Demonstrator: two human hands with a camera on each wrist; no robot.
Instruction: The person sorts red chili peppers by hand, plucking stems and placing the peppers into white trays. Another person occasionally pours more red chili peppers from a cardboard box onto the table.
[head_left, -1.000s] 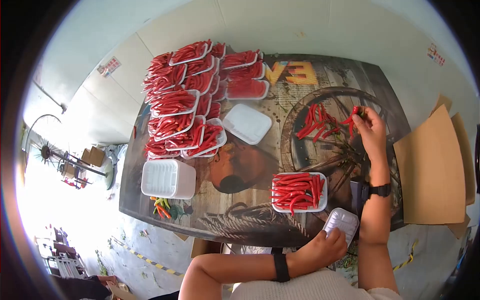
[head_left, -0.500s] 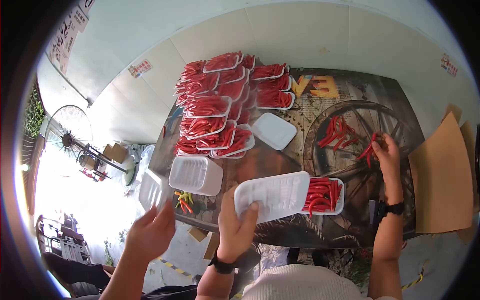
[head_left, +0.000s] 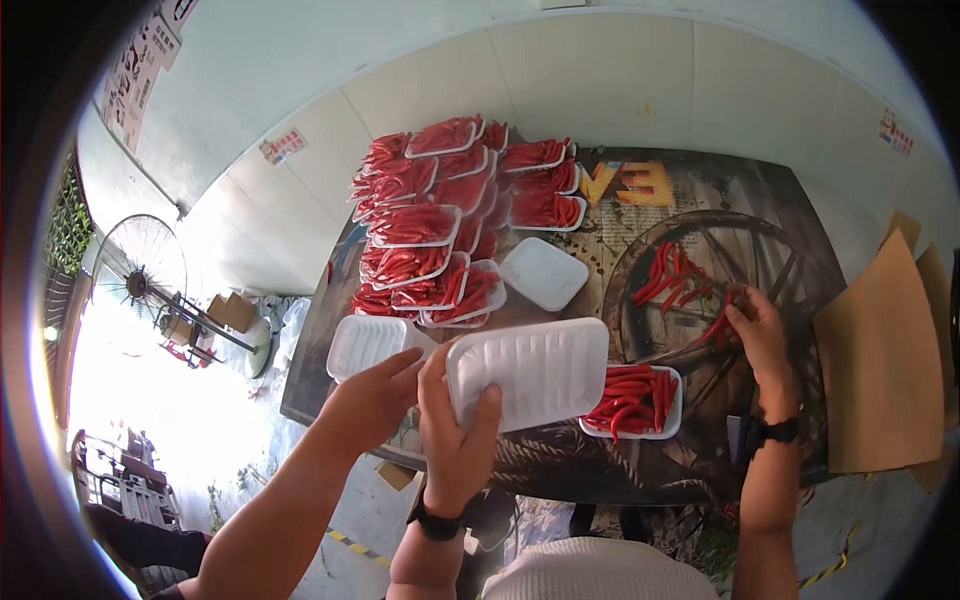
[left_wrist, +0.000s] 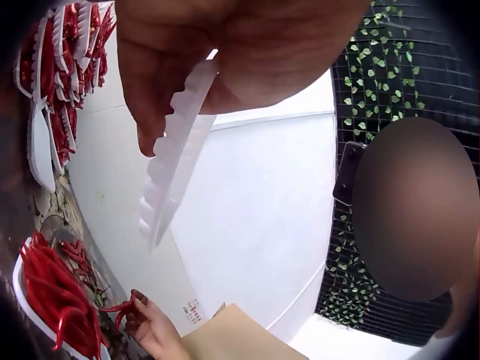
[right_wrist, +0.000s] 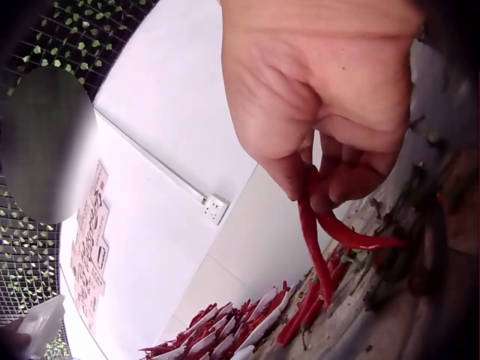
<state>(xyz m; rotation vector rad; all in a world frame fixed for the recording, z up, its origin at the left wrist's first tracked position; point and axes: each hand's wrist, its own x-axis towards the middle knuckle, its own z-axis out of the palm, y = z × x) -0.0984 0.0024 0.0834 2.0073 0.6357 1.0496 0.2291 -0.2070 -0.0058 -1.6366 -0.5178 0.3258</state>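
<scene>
My left hand point(head_left: 460, 440) holds up a white ribbed tray point(head_left: 535, 375); in the left wrist view, the hand point(left_wrist: 240, 45) grips this tray point(left_wrist: 176, 157) by one end. Below and right of it, a white tray point(head_left: 677, 402) of red chillies lies on the table. My right hand point(head_left: 762, 335) pinches red chillies point(head_left: 718, 328) near a loose chilli pile point(head_left: 665, 272). In the right wrist view, the hand point(right_wrist: 322, 90) has two curved chillies point(right_wrist: 315, 251) hanging from its fingertips. Its fingertips partly hide their upper ends.
Many filled trays point(head_left: 415, 225) are stacked at the back left, beside one flat white tray point(head_left: 545, 273). Another person's hand point(head_left: 375, 405) reaches in by the white tray stack point(head_left: 365, 345). A cardboard box point(head_left: 885, 365) stands at the right.
The view has shifted. My left hand has raised the white tray from near my body. The other person's hand has come rightward to the tray stack. My right hand has moved lower with its chillies.
</scene>
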